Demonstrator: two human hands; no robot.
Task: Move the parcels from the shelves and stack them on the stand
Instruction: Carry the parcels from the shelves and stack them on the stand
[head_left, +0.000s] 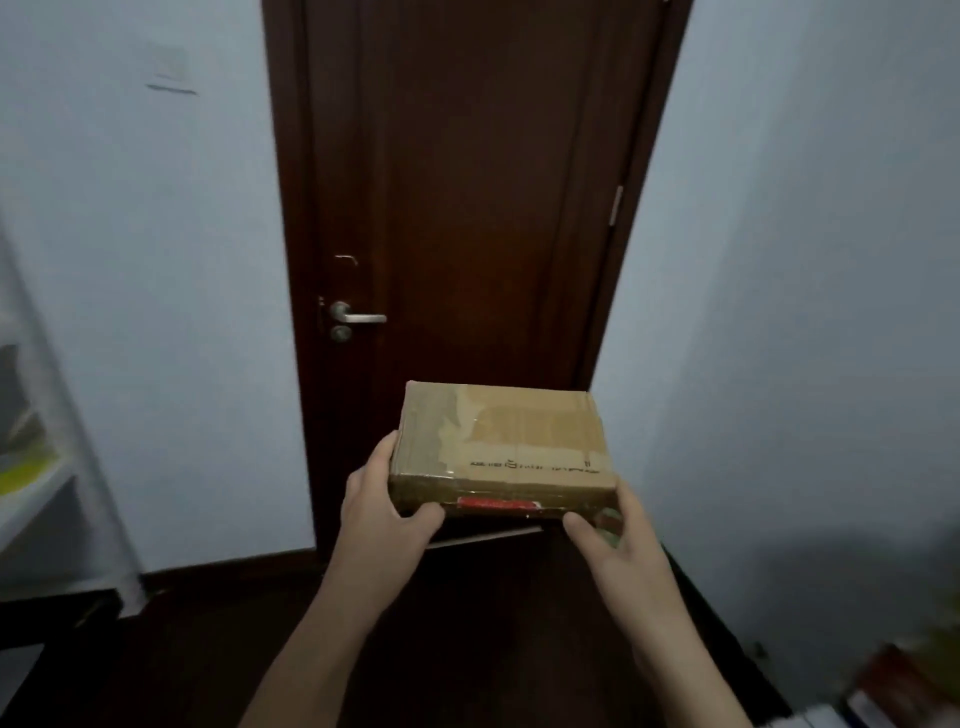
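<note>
Dim, pale-walled room with a dark floor: nearest the camera, two bare forearms reach forward. Both hands grasp a flat brown cardboard parcel sealed with clear tape, held level in mid-air. Curled round its near-left corner is the left hand, thumb on the front edge; the right hand clasps the near-right corner, fingers partly tucked beneath. A red label strip marks the front face. Beyond stands a closed dark brown wooden door with a silver lever handle. White shelving lies blurred at far left.
</note>
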